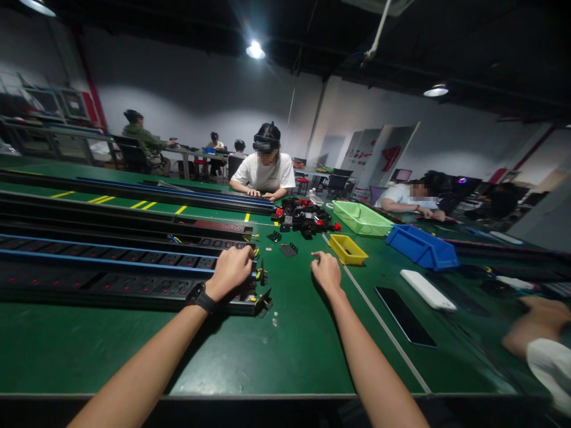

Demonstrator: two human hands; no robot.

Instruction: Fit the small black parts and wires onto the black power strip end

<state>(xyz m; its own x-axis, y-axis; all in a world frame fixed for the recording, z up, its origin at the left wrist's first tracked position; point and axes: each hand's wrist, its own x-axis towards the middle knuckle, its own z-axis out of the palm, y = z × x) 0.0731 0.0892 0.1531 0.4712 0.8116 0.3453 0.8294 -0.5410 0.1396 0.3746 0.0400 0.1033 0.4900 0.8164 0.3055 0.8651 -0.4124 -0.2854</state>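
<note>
A: What carries everything?

B: A green bench [196,362], crossed by a thin pale strip to the right of my right hand.

A: And the largest objects on it?

B: Long black power strips [134,284], lying side by side from the left edge of view to my left hand. The near ones bear rows of sockets with red dots, and a blue rail runs along them. Opposite me, a co-worker in a white shirt [270,173] leans over the bench.

A: The containers?

B: To my right, a blue bin [423,246] and a light-green basket [362,220]; left of the basket, a heap of black and red plastic parts [307,217].

A: Your hands?

B: My left hand [232,270] lies over the right ends of the power strips, fingers bent downward; its back hides the tips, so I cannot tell whether they pinch anything. My right hand [328,272] is over the bench, well apart from the left, forefinger jutting leftward and the other fingers curled; whether these grip something, I cannot tell.

A: Anything smaller?

B: A yellow tray [348,249] just beyond my right hand; a black phone [405,316] and a white slab-shaped device [428,290] to its right; a dark wristwatch [200,297] on my left wrist; finally, a small black bracket [289,250] flat on the bench between my hands, farther out.
</note>
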